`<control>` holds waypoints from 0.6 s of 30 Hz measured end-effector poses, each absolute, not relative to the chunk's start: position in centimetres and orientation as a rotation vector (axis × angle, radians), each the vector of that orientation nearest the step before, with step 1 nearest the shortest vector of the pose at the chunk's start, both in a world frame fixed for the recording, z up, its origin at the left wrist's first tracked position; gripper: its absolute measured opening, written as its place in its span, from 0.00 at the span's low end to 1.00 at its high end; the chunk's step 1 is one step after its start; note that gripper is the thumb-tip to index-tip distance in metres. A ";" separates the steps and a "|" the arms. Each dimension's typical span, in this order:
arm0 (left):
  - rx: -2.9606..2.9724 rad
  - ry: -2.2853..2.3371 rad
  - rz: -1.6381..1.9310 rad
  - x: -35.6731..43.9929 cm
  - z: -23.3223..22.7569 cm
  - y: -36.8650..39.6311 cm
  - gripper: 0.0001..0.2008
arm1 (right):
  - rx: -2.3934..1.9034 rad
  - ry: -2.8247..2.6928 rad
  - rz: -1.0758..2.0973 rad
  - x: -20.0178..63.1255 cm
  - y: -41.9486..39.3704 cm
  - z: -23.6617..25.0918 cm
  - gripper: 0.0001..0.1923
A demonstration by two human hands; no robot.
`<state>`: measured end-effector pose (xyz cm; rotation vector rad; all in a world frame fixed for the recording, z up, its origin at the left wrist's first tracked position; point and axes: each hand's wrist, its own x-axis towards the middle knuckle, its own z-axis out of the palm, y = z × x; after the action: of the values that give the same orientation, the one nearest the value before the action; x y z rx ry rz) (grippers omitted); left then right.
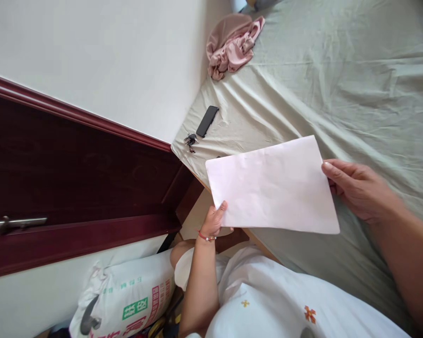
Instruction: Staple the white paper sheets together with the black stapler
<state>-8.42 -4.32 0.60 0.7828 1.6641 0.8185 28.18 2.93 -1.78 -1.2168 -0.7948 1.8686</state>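
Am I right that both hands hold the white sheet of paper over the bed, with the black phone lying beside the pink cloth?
Not quite. In the head view the left hand and right hand do hold the sheet of paper, but the phone lies beside the keys, apart from the pink cloth.

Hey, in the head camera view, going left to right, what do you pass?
Door handle → printed sack → keys → phone → pink cloth → sheet of paper → right hand.

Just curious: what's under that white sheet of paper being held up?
Under the paper lies the green bedsheet, and near its lower edge the bed's wooden edge. Whatever lies directly behind the paper is covered.
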 end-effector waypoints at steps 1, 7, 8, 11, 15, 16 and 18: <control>0.784 1.655 0.791 -8.8 0.9 -4.5 0.33 | -1.211 -0.774 1.854 28.3 3.0 -1.8 0.30; 0.915 1.617 0.518 -10.9 2.1 -4.9 0.29 | -1.349 -0.907 1.526 28.4 3.2 -2.5 0.29; 0.966 1.618 0.437 -11.1 2.4 -4.7 0.28 | -1.352 -0.983 1.476 28.3 3.2 -2.7 0.29; 1.151 1.571 0.186 -11.5 3.9 -3.3 0.32 | -1.340 -1.254 1.366 28.0 3.2 -3.4 0.32; 1.287 1.413 -0.008 -10.7 6.1 -0.5 0.32 | -1.361 -1.587 1.187 28.0 3.1 -3.4 0.35; 1.283 1.372 -0.042 -10.4 6.5 0.2 0.31 | -1.355 -1.647 1.214 28.1 3.1 -3.2 0.34; 1.261 1.320 -0.084 -9.7 7.0 1.5 0.30 | -1.321 -1.744 1.361 28.5 3.2 -2.6 0.33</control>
<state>-9.70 1.46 7.03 1.2611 1.3197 -0.0842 28.47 3.16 -2.62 -1.3206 -1.7441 1.3608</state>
